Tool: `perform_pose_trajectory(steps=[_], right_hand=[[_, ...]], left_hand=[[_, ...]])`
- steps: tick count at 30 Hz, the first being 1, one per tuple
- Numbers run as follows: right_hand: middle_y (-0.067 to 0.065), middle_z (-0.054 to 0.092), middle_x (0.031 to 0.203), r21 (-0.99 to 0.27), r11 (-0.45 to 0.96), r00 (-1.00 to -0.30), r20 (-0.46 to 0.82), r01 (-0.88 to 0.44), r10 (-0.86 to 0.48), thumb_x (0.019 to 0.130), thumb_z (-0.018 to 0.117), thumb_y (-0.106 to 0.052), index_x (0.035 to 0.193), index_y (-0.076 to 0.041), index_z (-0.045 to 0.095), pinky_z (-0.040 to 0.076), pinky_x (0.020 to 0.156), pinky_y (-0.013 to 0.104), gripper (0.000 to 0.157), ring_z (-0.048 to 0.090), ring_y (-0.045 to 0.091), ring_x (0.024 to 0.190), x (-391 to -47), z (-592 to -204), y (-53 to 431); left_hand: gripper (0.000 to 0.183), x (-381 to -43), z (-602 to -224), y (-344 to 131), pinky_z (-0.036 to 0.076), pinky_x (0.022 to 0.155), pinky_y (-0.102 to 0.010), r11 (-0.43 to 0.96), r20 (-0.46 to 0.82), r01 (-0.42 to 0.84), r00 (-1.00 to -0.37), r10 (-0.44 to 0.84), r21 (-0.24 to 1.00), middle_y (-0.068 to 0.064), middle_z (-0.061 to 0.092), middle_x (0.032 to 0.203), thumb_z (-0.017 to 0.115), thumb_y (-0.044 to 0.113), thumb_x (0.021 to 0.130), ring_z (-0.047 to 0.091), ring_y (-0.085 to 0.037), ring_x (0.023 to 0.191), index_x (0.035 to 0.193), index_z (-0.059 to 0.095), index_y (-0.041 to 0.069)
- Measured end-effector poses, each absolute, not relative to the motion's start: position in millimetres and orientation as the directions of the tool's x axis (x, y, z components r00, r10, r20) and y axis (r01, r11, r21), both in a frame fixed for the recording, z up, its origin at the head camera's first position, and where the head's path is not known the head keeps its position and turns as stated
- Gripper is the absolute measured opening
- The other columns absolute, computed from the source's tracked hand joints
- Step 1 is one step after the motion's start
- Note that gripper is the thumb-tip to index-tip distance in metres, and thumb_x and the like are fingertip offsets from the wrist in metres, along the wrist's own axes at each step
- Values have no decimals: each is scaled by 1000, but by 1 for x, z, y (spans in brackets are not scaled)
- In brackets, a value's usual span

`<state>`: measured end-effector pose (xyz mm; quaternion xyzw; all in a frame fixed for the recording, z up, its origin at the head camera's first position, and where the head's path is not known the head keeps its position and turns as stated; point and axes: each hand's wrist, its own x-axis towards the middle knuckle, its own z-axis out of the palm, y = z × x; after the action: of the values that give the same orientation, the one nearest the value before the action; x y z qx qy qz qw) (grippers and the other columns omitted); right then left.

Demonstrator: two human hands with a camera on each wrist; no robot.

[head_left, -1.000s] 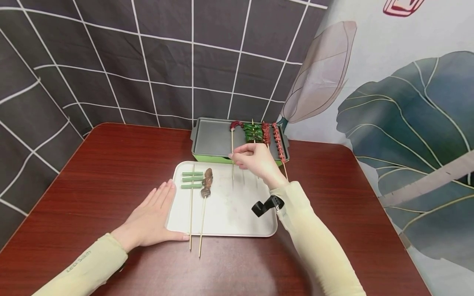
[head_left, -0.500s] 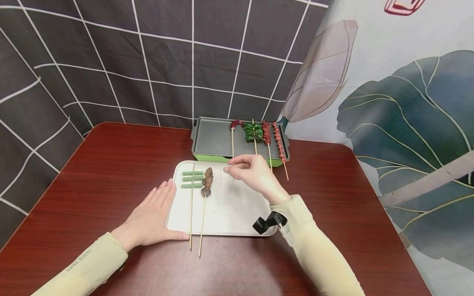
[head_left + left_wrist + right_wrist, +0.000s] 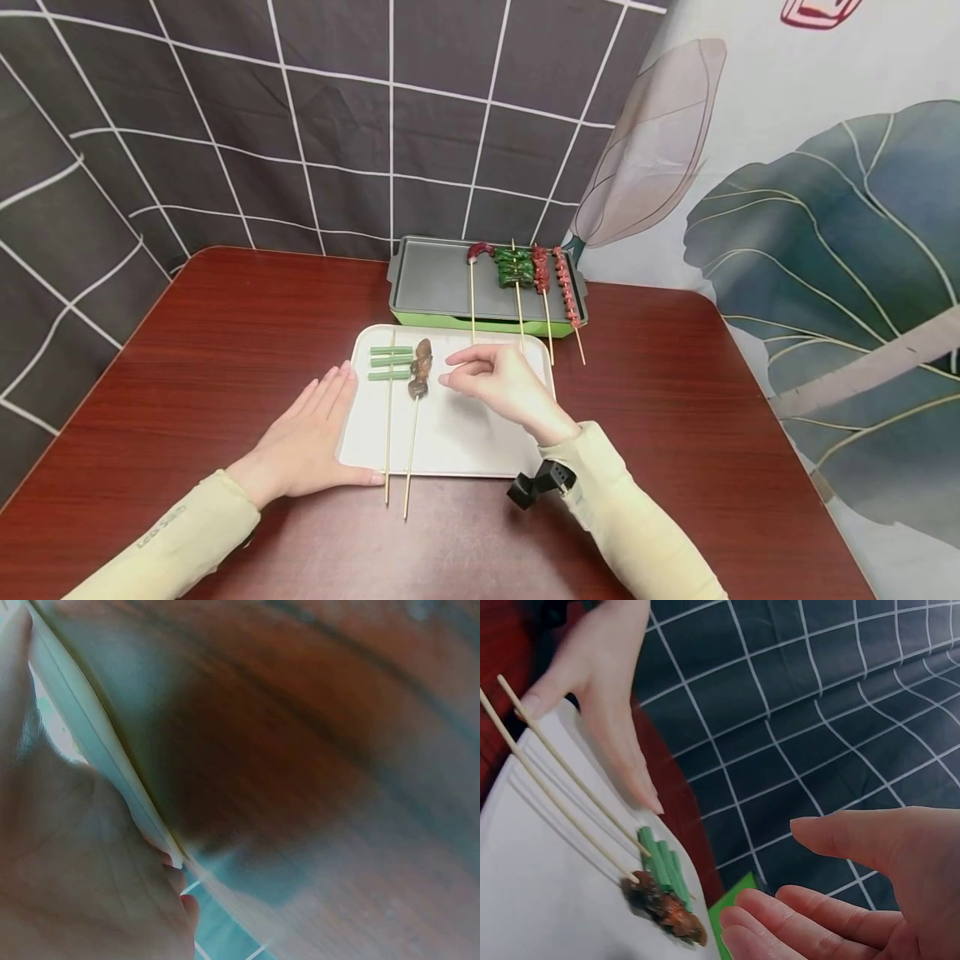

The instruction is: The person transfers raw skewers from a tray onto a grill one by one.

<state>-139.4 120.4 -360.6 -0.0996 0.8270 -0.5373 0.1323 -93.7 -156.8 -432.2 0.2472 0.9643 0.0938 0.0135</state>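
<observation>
A white tray [image 3: 450,450] lies on the table with two skewers on it. One is a green bean skewer [image 3: 390,362] with short pieces threaded crosswise; beside it lies a brown meat skewer [image 3: 421,371]. Both sticks poke past the tray's near edge. My left hand [image 3: 307,437] rests along the tray's left edge, fingers straight and thumb at the near corner. Over the tray, to the right of the meat skewer, my right hand [image 3: 498,383] hovers with nothing in it. In the right wrist view a gap shows between the thumb and fingers [image 3: 810,922].
Behind the tray stands a green grill with a grey top plate [image 3: 431,283]. On its right half lie a dark red curled skewer [image 3: 480,252], a green leafy skewer [image 3: 515,268] and two red meat skewers [image 3: 541,271]. A dark checked cloth [image 3: 322,125] hangs behind.
My right hand has let go of the dark red curled skewer's stick and drawn back from the grill, down and left over the tray. The left hand stays in place.
</observation>
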Motion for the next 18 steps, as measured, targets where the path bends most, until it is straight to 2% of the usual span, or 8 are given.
perform_pose_trajectory(steps=[6,14,18], right_hand=[[1,70,81,-903,428,-933,-116,-44,-340,79,71,-22,104,-6,69,50,73,28,29,64,12,77,-132,-370,118],[-2,70,80,-895,447,-921,-174,0,-348,79,73,-27,106,-9,70,49,70,28,33,65,12,76,-124,-384,114],[-2,70,78,-905,424,-913,-206,41,-352,78,74,-27,105,-8,70,49,68,28,34,66,16,74,-119,-390,111]], left_hand=[[131,-94,-432,-157,12,110,-45,860,17,470,-879,476,197,-23,11,152,48,88,61,13,-35,138,144,19,-10],[131,-93,-432,-156,12,111,-45,862,5,461,-882,471,210,-22,10,152,48,87,62,12,-34,138,145,17,-9],[131,-93,-431,-155,11,111,-45,862,6,461,-882,470,213,-22,10,152,49,87,62,12,-34,138,145,17,-9]])
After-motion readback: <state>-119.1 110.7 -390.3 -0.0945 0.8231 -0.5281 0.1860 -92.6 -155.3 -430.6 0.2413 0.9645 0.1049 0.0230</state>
